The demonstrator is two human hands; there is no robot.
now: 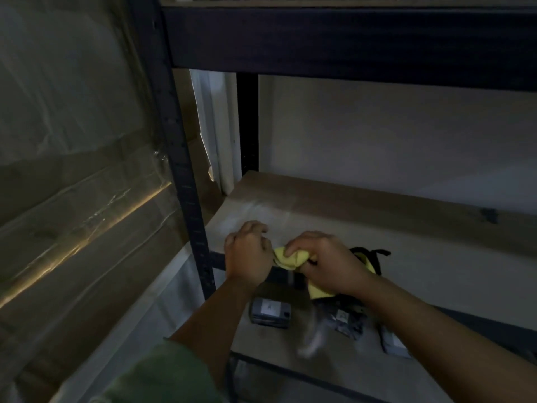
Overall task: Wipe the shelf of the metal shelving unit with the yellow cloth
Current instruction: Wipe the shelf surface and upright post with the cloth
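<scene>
The yellow cloth (pixel 292 258) is bunched between both hands just above the front edge of the wooden shelf (pixel 406 257) of the dark metal shelving unit (pixel 186 175). My left hand (pixel 250 253) pinches the cloth's left end with curled fingers. My right hand (pixel 325 261) clutches the crumpled middle, and more yellow cloth hangs below that wrist. A pale dusty patch shows on the shelf board behind my left hand.
A black strap-like item (pixel 374 253) lies on the shelf behind my right hand. On the lower shelf (pixel 319 370) sit grey labelled packs (pixel 270 312). Plastic-wrapped cardboard (pixel 72 184) stands at the left. An upper shelf beam (pixel 348 42) overhangs.
</scene>
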